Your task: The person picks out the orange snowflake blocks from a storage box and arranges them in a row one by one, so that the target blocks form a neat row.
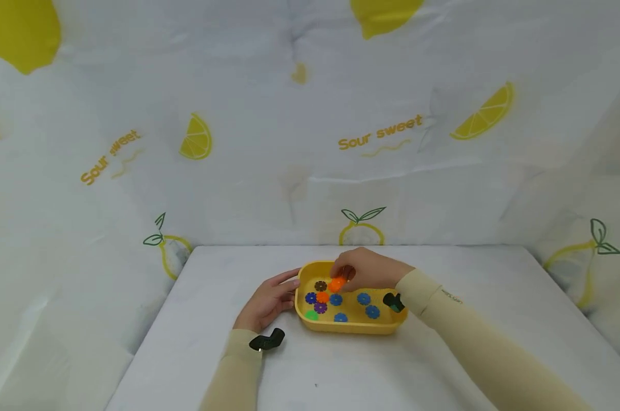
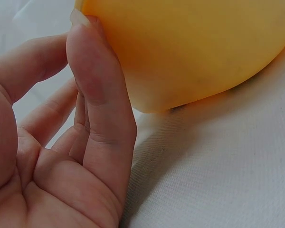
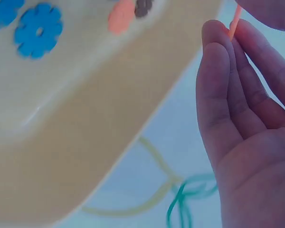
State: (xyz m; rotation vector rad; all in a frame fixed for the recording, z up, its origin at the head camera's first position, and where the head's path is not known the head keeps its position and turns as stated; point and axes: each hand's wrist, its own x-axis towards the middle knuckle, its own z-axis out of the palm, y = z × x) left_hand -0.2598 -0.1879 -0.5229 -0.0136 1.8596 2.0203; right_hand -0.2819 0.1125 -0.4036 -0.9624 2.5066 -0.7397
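A yellow plastic tray (image 1: 351, 327) with raised walls stands on the white table. My left hand (image 1: 267, 301) grips its left end, with fingertips at the rim in the left wrist view. Over the tray's far side, my right hand (image 1: 365, 268) pinches an orange notched disc (image 1: 337, 284), seen edge-on between thumb and fingers in the right wrist view. Flower-shaped discs lie on the tray floor: several blue ones, such as one blue disc (image 1: 363, 298), plus an orange disc (image 1: 322, 297), a brown disc (image 1: 321, 286), a purple disc (image 1: 320, 307) and a green disc (image 1: 311, 315).
The white-covered table (image 1: 315, 371) reaches around the tray on every side. Behind it hangs a white cloth (image 1: 269, 188) printed with lemons and lettering. A black wrist mount (image 1: 268, 341) sits on my left sleeve, and another black mount (image 1: 394, 302) overlaps the tray's right end.
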